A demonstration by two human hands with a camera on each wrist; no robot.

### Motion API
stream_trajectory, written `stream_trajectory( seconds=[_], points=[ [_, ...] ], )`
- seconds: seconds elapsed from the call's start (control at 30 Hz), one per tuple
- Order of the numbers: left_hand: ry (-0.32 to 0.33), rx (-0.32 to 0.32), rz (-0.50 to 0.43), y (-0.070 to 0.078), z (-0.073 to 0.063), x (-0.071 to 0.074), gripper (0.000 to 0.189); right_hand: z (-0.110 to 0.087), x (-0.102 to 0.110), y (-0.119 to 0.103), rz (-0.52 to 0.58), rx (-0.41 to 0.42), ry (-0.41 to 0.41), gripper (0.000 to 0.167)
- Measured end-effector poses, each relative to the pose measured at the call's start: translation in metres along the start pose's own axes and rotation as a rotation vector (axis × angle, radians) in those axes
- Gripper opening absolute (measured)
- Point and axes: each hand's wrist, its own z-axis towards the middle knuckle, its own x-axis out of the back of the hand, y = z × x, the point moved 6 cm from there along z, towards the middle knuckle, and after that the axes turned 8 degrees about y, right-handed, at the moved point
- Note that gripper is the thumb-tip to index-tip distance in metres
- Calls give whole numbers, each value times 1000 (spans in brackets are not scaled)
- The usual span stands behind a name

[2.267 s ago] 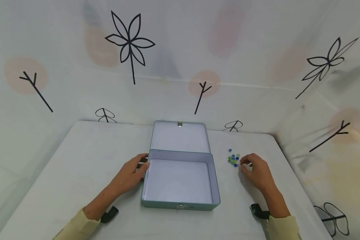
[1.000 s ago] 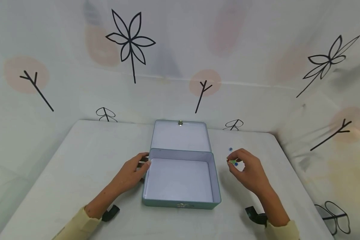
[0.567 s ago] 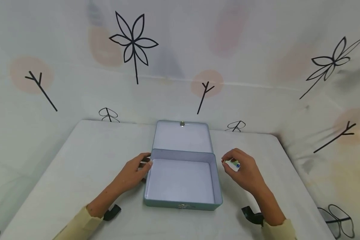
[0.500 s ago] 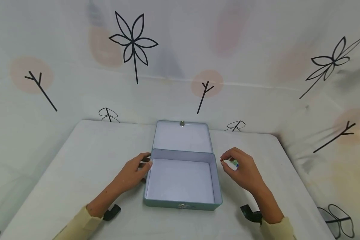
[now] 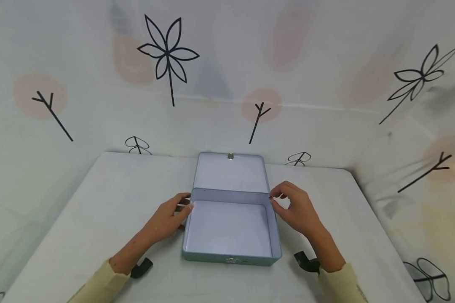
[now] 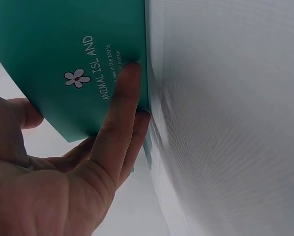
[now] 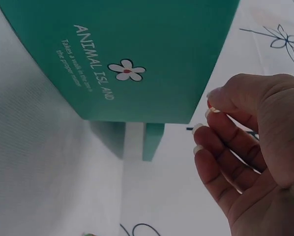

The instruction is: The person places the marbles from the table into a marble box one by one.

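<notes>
Pinching a tiny orange-red piece [image 7: 211, 104] with the fingers of the right hand [image 5: 297, 212], by the rear right rim of an open, rectangular teal-green metal box [image 5: 204, 256]; probably held by the tips for its smallness. Resting near-straight fingers of the left hand [image 5: 167, 221] against the opposite outer wall, likely to steady the box.

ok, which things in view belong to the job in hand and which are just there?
Job:
- open box
- small reddish bit, pinched by the right hand at the box's right side
- left hand, touching the box's left side

Just there:
- white table
- printed backdrop
- black wrist gear
</notes>
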Motion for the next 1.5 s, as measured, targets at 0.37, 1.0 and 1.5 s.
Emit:
stream_trajectory(
  seconds=[0.37,1.0,1.5],
  points=[
    [-5,19,-3,-2,-1,-2,57,-2,0,4,-5,4,25,25],
    [-7,23,-3,-1,0,-2,58,-14,33,37,-111,-67,78,24],
    [-2,8,4,3,-2,0,57,-26,39,83,-163,-191,44,18]
  ],
)
